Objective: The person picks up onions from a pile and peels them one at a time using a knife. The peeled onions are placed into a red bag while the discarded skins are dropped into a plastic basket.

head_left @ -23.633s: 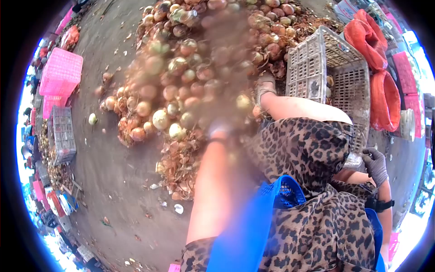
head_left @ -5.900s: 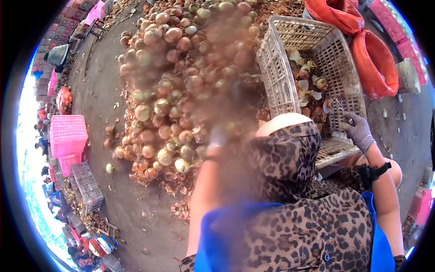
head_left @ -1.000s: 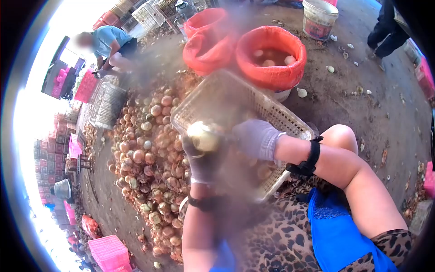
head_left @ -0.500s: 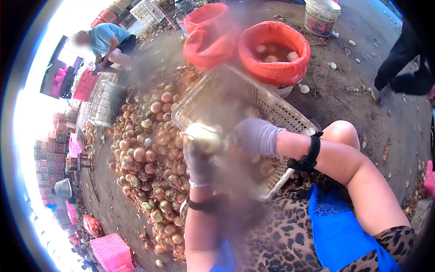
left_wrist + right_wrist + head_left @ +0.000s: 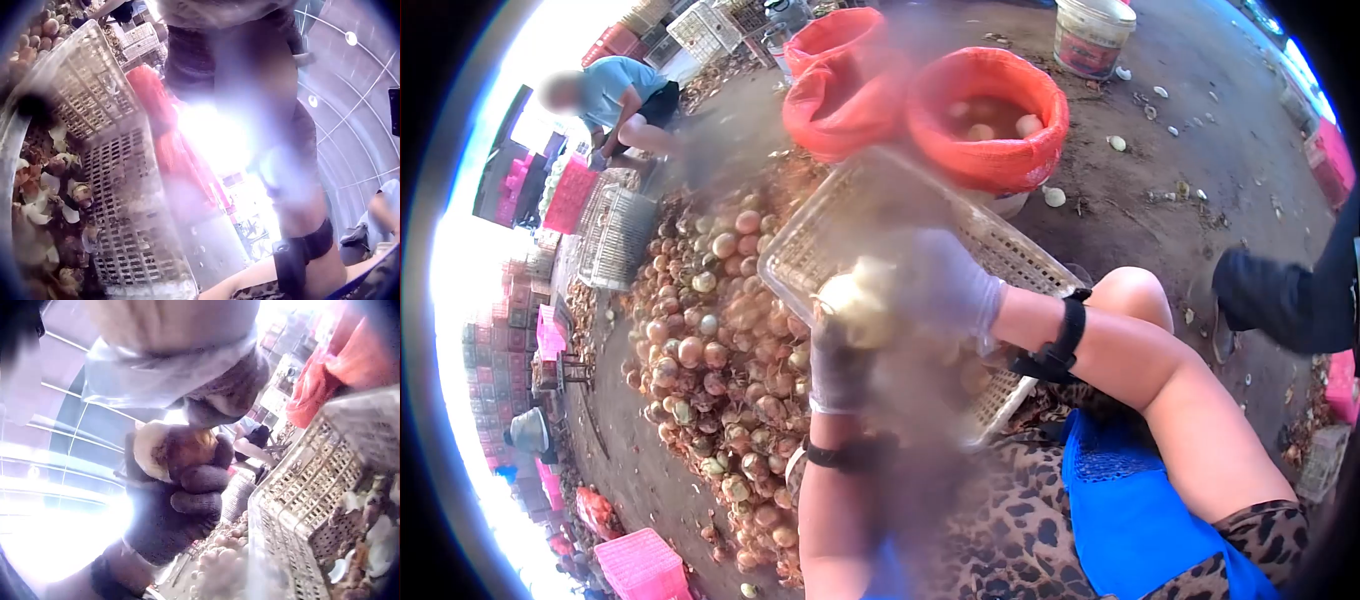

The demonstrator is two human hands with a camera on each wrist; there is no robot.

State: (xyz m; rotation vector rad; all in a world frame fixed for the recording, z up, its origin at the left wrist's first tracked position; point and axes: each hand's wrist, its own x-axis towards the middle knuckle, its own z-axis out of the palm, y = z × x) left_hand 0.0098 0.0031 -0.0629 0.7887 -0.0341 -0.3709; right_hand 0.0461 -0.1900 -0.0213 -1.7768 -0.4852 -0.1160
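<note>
Left hand (image 5: 837, 358), gloved, has its fingers wrapped round a half-peeled onion (image 5: 855, 300), plain in the right wrist view. The onion is held in the air just above the near rim of the white plastic basket (image 5: 840, 215). Right hand (image 5: 945, 285), gloved, sits against the onion from 3 o'clock, fingertips (image 5: 226, 394) touching its top. It is blurred, so I cannot tell how far it is closed. Onion skins (image 5: 44, 194) lie in the basket. Onion pile (image 5: 720, 340) at 9 o'clock, red sacks (image 5: 985, 150) at 12 o'clock.

Orange sacks (image 5: 990, 110), pink crate (image 5: 640, 562), leopard-print clothing (image 5: 1020, 530).
</note>
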